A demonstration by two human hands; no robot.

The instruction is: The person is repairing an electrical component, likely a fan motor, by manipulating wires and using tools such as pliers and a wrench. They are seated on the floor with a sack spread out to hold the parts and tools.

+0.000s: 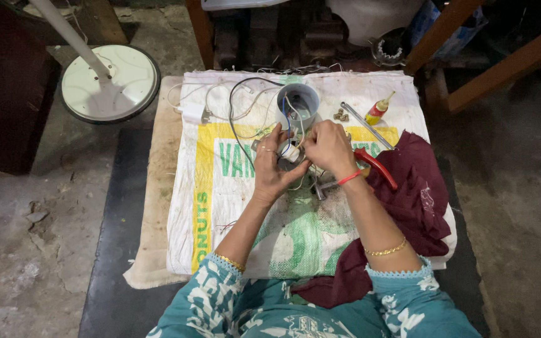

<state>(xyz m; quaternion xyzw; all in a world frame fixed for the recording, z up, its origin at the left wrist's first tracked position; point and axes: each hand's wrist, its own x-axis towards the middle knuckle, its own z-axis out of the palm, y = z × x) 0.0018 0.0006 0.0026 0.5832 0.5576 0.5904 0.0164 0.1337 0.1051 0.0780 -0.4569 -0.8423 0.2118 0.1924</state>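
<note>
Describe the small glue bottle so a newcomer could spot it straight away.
Start at the white printed sack spread over the low table. Go to its far right corner, beyond the maroon cloth and right of the grey cup. The bottle lies there tilted beside a long metal rod: the only yellow-and-red thing with a pointed nozzle.

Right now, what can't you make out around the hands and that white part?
Head view:
- White part: mostly covered by left hand and right hand fingers.
- Grey housing interior: too small.
- Pliers: jaws behind the right wrist.
- Fan stand: pole cut off at top edge.
</note>
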